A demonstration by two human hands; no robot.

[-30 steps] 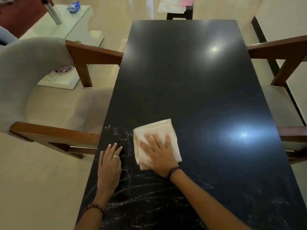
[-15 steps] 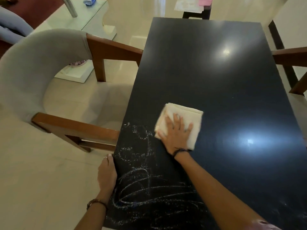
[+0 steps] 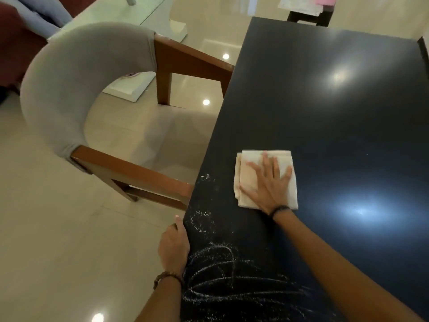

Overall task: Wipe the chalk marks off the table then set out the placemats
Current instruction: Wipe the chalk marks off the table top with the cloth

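Observation:
A glossy black table (image 3: 336,117) fills the right of the head view. White chalk marks (image 3: 220,270) cover its near left part, with specks up the left edge. A folded cream cloth (image 3: 246,180) lies flat on the table above the marks. My right hand (image 3: 269,184) presses on the cloth, palm down, fingers spread. My left hand (image 3: 174,247) curls over the table's left edge. Papers or mats (image 3: 301,5) lie on a small dark stand beyond the table's far end; what they are is unclear.
A grey upholstered chair (image 3: 76,89) with brown wooden arms (image 3: 139,173) stands close against the table's left side. A glass table (image 3: 130,17) stands behind it at top left. Shiny beige tiled floor (image 3: 58,240) lies left of the table.
My right hand has slid the cloth up and to the right, off the chalk marks. My left hand moved from flat on the tabletop to gripping its left edge. The view swung left.

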